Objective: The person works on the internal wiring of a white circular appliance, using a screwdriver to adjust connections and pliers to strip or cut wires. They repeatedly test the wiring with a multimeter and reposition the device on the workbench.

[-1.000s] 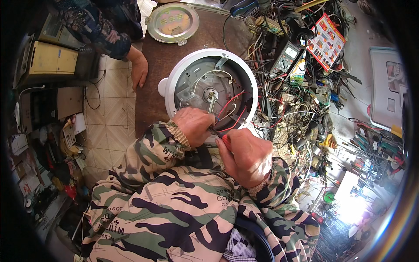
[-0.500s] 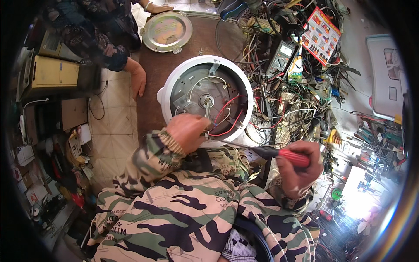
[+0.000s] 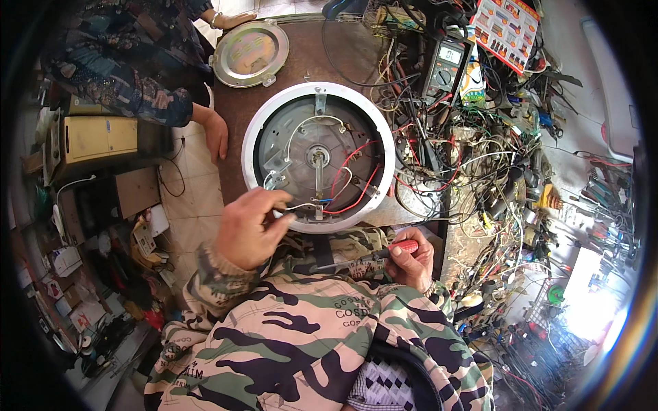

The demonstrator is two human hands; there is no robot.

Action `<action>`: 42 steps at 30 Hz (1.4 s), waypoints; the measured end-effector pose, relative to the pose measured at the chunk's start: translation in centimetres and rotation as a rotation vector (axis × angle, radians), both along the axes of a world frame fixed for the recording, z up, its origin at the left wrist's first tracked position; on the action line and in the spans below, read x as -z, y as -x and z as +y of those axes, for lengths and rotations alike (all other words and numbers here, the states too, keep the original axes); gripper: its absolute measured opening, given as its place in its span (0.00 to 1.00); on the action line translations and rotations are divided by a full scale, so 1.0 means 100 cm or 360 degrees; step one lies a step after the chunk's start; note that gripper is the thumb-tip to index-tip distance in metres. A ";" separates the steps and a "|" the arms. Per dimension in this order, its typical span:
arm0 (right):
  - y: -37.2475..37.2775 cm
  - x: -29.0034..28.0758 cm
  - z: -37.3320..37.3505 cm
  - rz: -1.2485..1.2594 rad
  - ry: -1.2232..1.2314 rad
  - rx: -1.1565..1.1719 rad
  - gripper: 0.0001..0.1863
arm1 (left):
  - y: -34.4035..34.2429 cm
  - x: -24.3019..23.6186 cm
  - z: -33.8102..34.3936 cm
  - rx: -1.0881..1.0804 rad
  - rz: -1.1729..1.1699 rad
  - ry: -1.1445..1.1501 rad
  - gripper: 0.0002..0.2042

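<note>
Holding a red-handled screwdriver [image 3: 406,246] in the right hand [image 3: 412,264]; left hand [image 3: 247,231] is by the round white case [image 3: 248,147] on the desk [image 3: 308,55], can't tell if its grip's got anything.

The brown table [image 3: 301,51] carries a white-rimmed housing [image 3: 298,161], metal disc [image 3: 251,53] and wires [image 3: 466,147].

My jacket [image 3: 267,342] is camouflage — sand, green and near-black — with dark lettering [image 3: 351,313] printed on it. The sleeves [image 3: 214,284] match; my left hand [image 3: 248,231] and right hand [image 3: 412,260] are bare. A shirt [image 3: 382,387] shows underneath, dark diamonds on pale cloth.
</note>
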State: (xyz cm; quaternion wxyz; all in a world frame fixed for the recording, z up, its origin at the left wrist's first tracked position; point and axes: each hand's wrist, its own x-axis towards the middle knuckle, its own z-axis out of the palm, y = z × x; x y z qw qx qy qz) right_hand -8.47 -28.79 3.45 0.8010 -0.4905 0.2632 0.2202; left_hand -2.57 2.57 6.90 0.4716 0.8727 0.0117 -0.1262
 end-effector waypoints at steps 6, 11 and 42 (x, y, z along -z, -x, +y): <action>-0.008 -0.004 -0.012 -0.0140 0.0245 -0.0027 0.16 | -0.023 0.030 -0.032 0.0277 -0.0105 0.0014 0.14; -0.011 0.001 -0.020 -0.0135 0.0192 -0.0022 0.16 | -0.036 0.038 -0.047 0.0090 0.0238 0.0333 0.07; -0.025 0.018 -0.057 -0.0160 0.0200 -0.0278 0.15 | -0.046 0.049 -0.063 -0.0107 0.0425 0.0575 0.19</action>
